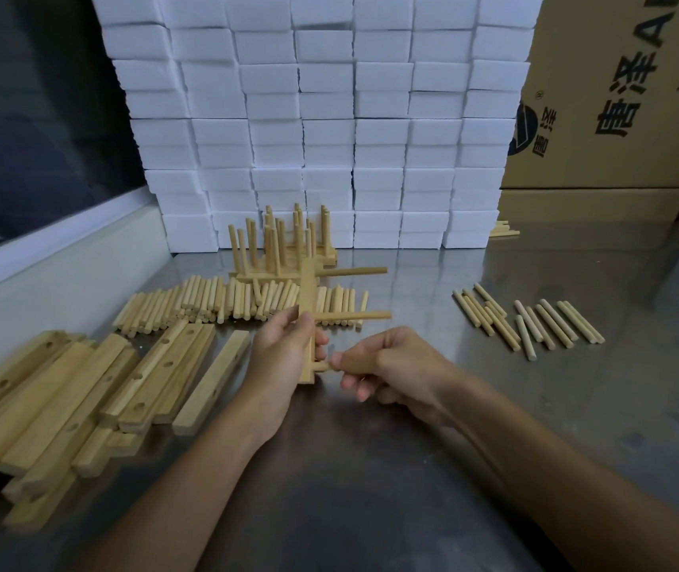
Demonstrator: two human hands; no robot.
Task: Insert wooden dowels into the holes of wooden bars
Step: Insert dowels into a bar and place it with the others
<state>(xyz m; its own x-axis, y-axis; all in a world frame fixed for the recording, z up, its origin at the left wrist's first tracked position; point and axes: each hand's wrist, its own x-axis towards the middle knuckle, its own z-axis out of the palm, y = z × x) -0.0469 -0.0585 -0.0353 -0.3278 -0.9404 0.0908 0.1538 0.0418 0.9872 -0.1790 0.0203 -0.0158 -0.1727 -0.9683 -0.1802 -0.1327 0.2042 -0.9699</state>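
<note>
Steel-grey worktop (494, 406) backed by stacked white foam blocks (321, 117) and brown cardboard boxes (626, 97); left grip (284, 357) holds a drilled wooden bar (308, 324), right grip (387, 365) pinches a wooden dowel (323, 366) at its hole

Upright pale wooden bar (307, 307), two dowels (352, 316) sideways, third dowel (323, 366) entering

Both forearms are bare to the frame's edge (no sleeves, gloves, rings or watch visible).
</note>
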